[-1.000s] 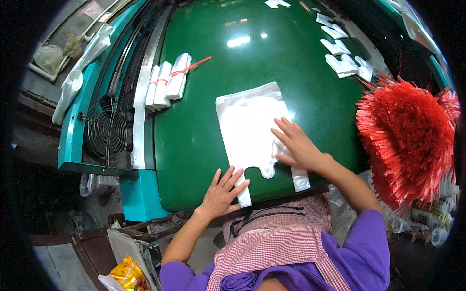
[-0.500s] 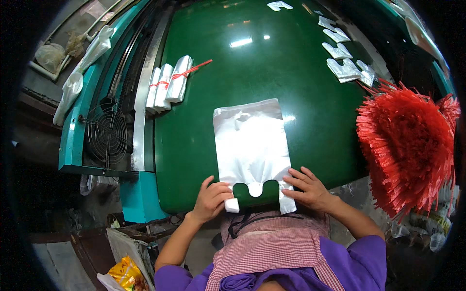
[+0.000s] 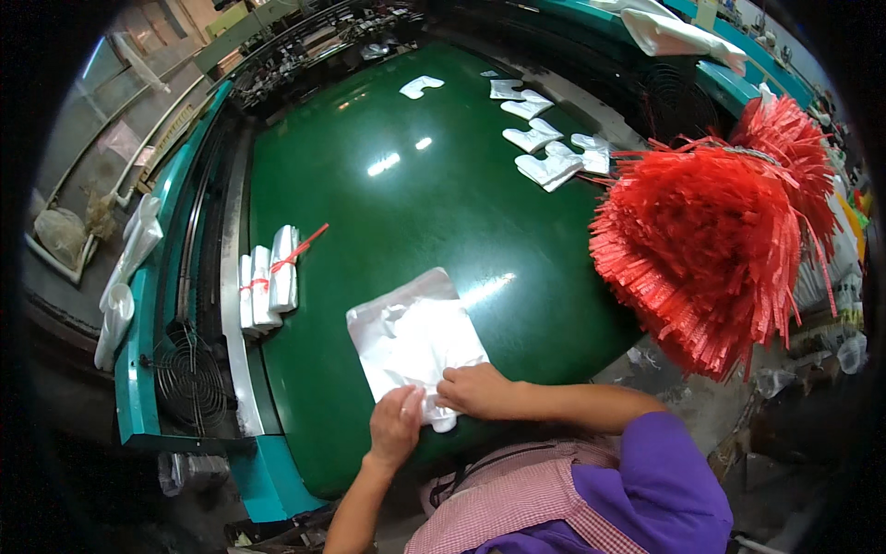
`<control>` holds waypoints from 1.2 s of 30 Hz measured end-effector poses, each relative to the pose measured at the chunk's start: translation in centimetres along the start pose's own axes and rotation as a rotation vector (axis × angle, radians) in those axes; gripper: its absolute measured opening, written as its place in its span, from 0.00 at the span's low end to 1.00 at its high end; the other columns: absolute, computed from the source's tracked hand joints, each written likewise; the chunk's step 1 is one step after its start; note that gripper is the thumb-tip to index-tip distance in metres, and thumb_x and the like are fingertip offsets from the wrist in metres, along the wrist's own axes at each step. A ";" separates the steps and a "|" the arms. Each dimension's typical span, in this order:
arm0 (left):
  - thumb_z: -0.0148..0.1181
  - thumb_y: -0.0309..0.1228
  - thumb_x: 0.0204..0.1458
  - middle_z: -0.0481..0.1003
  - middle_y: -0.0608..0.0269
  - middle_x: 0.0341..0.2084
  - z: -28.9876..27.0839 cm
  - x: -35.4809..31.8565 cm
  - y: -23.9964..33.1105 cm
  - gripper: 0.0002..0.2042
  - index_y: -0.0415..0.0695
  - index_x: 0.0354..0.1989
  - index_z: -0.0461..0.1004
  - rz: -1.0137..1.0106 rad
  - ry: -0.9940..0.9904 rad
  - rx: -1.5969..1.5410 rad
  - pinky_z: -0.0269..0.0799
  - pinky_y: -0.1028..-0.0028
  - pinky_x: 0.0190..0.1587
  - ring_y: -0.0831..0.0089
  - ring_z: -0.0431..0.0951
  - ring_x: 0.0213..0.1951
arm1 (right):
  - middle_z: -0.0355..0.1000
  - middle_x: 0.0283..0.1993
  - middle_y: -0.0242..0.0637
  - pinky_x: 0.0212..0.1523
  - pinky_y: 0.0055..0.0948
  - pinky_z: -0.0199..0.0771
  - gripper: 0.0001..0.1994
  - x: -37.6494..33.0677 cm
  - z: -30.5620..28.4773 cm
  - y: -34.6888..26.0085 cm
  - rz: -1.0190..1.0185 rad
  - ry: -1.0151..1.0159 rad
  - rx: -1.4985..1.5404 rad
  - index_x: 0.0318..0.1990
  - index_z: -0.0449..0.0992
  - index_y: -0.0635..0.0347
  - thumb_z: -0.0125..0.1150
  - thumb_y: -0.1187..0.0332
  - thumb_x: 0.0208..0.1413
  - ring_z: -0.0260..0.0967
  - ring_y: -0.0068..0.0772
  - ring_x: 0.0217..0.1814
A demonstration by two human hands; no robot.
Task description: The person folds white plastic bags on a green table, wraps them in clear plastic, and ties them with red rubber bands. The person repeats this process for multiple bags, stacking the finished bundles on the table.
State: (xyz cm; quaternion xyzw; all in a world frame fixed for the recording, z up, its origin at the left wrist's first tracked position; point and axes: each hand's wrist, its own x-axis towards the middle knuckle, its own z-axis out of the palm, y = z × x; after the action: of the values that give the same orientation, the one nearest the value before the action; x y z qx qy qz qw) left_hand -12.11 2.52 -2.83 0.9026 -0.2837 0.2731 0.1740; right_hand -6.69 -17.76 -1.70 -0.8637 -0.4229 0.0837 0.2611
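Note:
A flat stack of white plastic vest-type bags [image 3: 406, 323] lies near the front edge of the green table, its handle end toward me. My left hand [image 3: 397, 427] has its fingers closed on the left side of the handle end. Close beside it, my right hand [image 3: 475, 390] reaches across from the right, fingers bent onto the right side of the bags. The handles look folded inward under my fingers, which partly hide them. A rounded tab [image 3: 444, 423] sticks out below my hands.
Folded bag bundles [image 3: 284, 268], some tied with red strips, lie at the table's left edge. Several white cut-off plastic pieces [image 3: 549, 166] line the far right. A large bunch of red plastic strips [image 3: 701, 240] hangs at the right. A round wire guard [image 3: 189, 379] sits left of the green table [image 3: 369, 222].
Both hands have moved inward from the two handles and now meet over the handle end, folding the handles in. The view has turned, shifting the table and bags leftward in the picture.

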 end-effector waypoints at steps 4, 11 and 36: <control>0.59 0.21 0.41 0.72 0.65 0.37 -4.6 3.2 1.9 0.18 0.47 0.43 0.72 0.090 0.031 -0.103 0.64 0.68 0.39 0.68 0.71 0.34 | 0.66 0.53 0.43 0.52 0.43 0.65 0.13 -1.0 2.4 1.4 -0.174 0.273 -0.148 0.42 0.73 0.59 0.54 0.66 0.49 0.62 0.44 0.56; 0.58 0.39 0.47 0.72 0.75 0.29 -14.4 12.5 6.9 0.24 0.69 0.53 0.59 0.681 0.374 0.069 0.62 0.74 0.31 0.77 0.69 0.27 | 0.62 0.58 0.41 0.61 0.43 0.53 0.17 -0.5 2.0 0.5 -0.162 0.299 -0.070 0.48 0.71 0.60 0.56 0.68 0.50 0.56 0.43 0.63; 0.38 0.42 0.55 0.75 0.81 0.16 -14.5 16.1 9.5 0.20 0.53 0.14 0.72 0.710 0.657 0.217 0.64 0.87 0.40 0.87 0.72 0.22 | 0.63 0.58 0.40 0.62 0.41 0.52 0.16 -0.8 1.7 0.8 -0.120 0.276 -0.105 0.48 0.71 0.60 0.56 0.67 0.51 0.55 0.41 0.63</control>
State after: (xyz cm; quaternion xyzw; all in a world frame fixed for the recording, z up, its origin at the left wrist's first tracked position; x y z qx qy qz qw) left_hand -12.51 -4.80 19.61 0.6291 -0.4738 0.6137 0.0552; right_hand -7.26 -18.08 -3.65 -0.8526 -0.4376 -0.0737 0.2760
